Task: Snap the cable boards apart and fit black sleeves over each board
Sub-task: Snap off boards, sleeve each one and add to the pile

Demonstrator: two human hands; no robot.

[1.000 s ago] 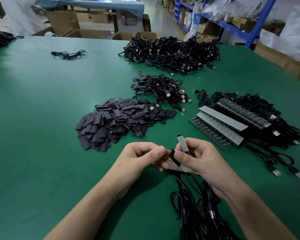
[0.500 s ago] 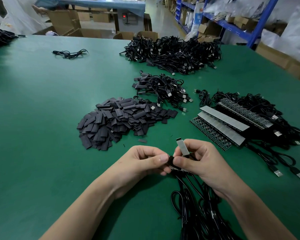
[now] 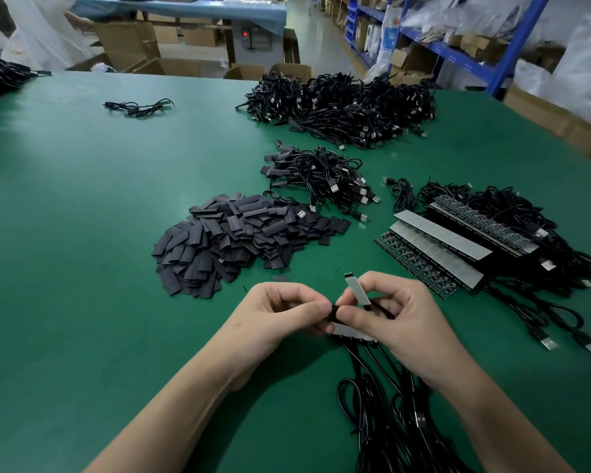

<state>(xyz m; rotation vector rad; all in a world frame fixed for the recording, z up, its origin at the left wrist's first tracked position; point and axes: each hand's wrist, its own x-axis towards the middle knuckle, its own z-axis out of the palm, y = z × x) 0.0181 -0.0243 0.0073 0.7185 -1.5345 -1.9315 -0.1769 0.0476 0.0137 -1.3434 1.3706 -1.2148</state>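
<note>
My left hand pinches a small black sleeve between thumb and fingers. My right hand touches that sleeve with its thumb tip and holds a single grey board sticking up between its fingers. Under the right hand lies a strip of joined boards, with black cables trailing toward me. A heap of loose black sleeves lies beyond my left hand. Unbroken board strips with cables lie to the right.
A small pile of sleeved cables sits behind the sleeve heap, a big cable pile farther back. A lone cable lies far left. Cardboard boxes and blue shelving border the green table.
Both hands shifted slightly; the black sleeve between the thumbs looks shorter and more bunched than one second ago. The upright grey board stays in my right hand.
</note>
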